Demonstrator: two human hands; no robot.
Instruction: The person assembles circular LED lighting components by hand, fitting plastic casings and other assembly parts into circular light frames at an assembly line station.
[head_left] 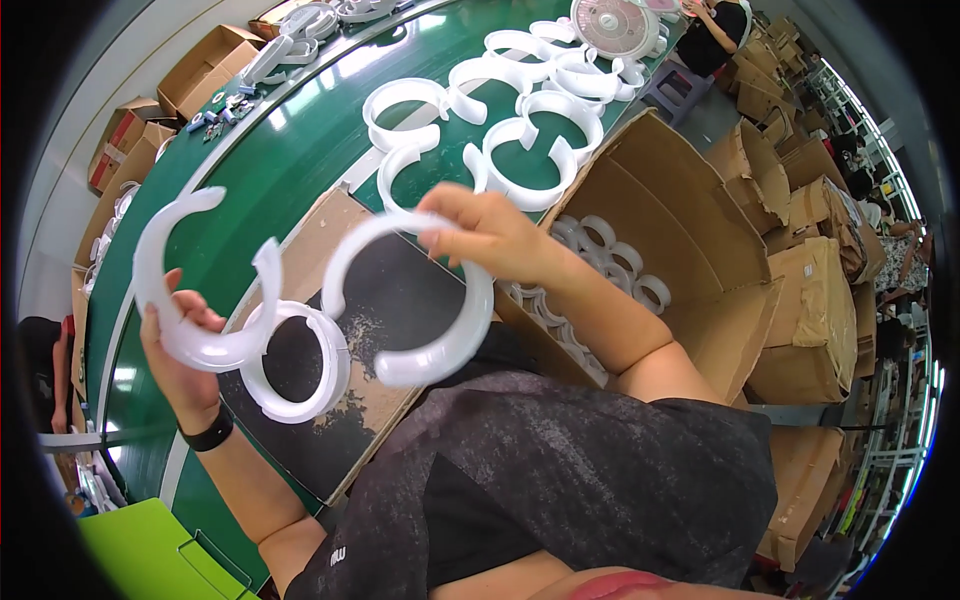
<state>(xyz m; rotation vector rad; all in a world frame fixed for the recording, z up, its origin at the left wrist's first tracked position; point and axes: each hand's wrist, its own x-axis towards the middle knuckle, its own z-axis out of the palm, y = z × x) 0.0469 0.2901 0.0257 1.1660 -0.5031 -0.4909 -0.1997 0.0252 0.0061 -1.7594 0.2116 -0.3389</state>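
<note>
My left hand (183, 330) grips a glossy white C-shaped plastic ring (150, 262) from below, its gap turned up and to the right. In my right hand (485, 228) is a second white C-shaped ring (473, 318), pinched at its top edge between thumb and fingers, with its opening toward the lower left. Both rings are raised above a worn black-and-brown board (290, 455). Between them, a thicker white ring (338, 372) rests on the board, looking like stacked ring pieces; the left-hand ring overlaps its upper left edge in view.
Several white C-shaped rings (480, 85) lie across the green worktable (270, 150), with a white fan (610, 25) behind. At my right, an open carton (690, 200) contains smaller translucent rings. More cartons (805, 310) stand beyond it. A bright green panel (150, 550) is at lower left.
</note>
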